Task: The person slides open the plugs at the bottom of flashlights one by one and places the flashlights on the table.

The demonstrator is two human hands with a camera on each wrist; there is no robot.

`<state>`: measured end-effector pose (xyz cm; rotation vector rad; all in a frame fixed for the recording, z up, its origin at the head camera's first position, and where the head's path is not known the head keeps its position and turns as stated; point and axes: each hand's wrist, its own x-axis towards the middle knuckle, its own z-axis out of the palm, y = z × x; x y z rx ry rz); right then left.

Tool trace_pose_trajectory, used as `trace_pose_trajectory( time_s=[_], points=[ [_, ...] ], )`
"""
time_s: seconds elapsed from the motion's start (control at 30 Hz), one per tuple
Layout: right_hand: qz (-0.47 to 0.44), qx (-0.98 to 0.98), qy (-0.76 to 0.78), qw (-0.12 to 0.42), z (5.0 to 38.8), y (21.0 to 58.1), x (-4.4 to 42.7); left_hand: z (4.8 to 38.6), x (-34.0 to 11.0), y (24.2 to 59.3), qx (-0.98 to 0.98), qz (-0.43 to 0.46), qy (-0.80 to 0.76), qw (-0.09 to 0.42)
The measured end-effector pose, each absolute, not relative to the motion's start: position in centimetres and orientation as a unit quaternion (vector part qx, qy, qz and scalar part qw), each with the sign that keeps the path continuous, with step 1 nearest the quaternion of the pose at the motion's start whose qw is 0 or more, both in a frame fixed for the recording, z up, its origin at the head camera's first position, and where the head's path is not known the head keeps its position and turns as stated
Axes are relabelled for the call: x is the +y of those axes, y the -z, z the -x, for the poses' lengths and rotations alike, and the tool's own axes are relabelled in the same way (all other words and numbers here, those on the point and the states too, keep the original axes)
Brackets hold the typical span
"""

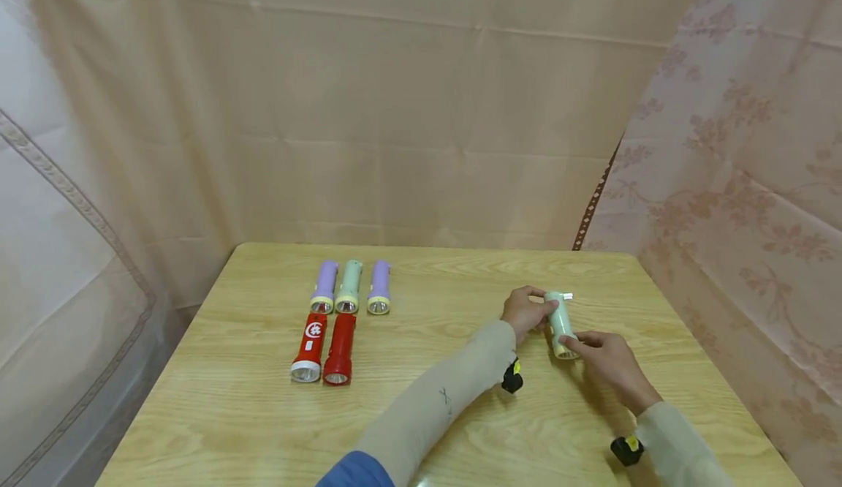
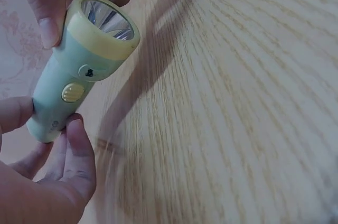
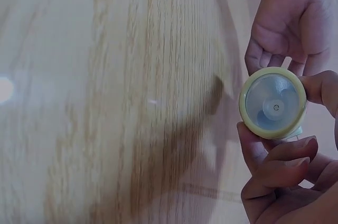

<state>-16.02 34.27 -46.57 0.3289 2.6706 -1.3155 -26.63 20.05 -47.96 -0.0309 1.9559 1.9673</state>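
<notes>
A mint-green flashlight with a pale yellow head is held above the right part of the table by both hands. My left hand pinches its tail end, where a small prong-like piece juts out to the right. At the lens end, my right hand grips the yellow rim between thumb and fingers. The left wrist view shows a yellow ribbed switch and a small dark emblem on the flashlight's side. In the right wrist view, the round lens faces the camera and hides most of the body.
Left on the wooden table, a back row has two purple flashlights with a mint-green flashlight between them. In front lie a red flashlight with a white rim and an all-red flashlight. Curtains surround the table.
</notes>
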Motion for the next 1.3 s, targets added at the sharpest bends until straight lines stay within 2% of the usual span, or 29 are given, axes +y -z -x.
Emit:
trace_pose_trajectory(
  time_s=[0.87,1.3],
  points=[
    [-0.119,0.893,0.427,0.080,19.2,46.9,35.3,29.5,21.6,48.7,0.730,0.010,-0.664,0.159],
    [-0.136,0.901,0.407,0.066,20.1,47.2,35.2,30.2,21.4,48.5,0.752,0.016,-0.634,0.176]
  ],
)
